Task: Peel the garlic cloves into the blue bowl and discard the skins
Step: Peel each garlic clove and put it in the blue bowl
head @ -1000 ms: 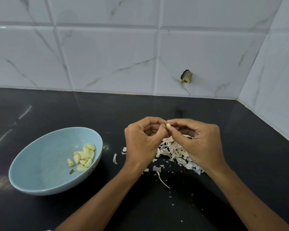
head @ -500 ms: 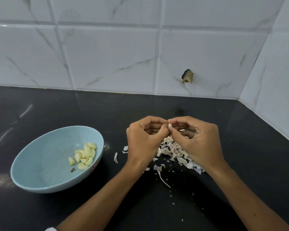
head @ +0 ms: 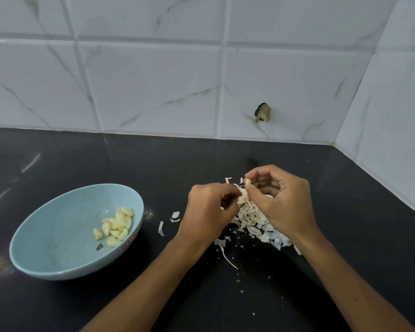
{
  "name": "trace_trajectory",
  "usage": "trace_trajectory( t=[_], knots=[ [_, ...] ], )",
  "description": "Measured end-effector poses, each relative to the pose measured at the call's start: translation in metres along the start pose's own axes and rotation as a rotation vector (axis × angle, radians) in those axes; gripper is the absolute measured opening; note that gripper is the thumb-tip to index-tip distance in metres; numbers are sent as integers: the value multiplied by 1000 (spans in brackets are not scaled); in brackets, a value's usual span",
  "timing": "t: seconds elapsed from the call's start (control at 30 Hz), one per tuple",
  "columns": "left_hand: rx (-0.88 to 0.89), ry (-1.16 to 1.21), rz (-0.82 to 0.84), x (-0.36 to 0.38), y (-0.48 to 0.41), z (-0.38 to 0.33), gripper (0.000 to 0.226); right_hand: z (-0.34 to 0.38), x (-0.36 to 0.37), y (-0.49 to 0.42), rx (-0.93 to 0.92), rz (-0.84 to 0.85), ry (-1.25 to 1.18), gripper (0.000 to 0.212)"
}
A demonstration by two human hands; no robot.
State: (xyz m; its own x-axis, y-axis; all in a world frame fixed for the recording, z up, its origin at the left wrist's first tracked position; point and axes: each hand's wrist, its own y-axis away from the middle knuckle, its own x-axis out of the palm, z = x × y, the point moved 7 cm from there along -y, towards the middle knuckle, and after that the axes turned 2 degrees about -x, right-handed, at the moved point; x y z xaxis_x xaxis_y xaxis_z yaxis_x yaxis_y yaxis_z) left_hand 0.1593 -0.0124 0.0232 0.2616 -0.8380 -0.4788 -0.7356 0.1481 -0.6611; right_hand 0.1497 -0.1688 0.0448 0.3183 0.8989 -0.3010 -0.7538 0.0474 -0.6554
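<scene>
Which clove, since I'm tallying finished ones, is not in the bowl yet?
The garlic clove pinched by the right hand, above the skin pile. The other cloves all lie together inside the blue bowl.

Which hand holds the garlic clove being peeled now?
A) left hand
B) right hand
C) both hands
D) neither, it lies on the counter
B: the right hand pinches the garlic clove at its fingertips; the left hand is apart, lower, by the skins.

Left of our left hand (head: 206,212) sits a pale blue bowl (head: 58,236) of creamy yellow peeled cloves (head: 116,226). Off-white skins (head: 252,219) lie between that hand and our right hand (head: 288,204), on a black countertop (head: 82,164); beyond, white tiles (head: 153,87) veined grey.
</scene>
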Motion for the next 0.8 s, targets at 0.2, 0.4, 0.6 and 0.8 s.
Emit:
trace_trajectory(
  t=[0.2,0.4,0.6,0.8],
  knots=[
    [34,-84,43,3,2,0,18,-6,-3,1,43,-1,14,12],
    [-3,-167,64,-2,6,-4,26,-8,-6,3,56,5,34,13],
    [-172,-34,-78,-55,12,-8,35,-1,6,8,118,103,-44,16],
    [-352,-22,-162,-148,24,11,17,42,63,9,148,357,-182,14]
  ],
)
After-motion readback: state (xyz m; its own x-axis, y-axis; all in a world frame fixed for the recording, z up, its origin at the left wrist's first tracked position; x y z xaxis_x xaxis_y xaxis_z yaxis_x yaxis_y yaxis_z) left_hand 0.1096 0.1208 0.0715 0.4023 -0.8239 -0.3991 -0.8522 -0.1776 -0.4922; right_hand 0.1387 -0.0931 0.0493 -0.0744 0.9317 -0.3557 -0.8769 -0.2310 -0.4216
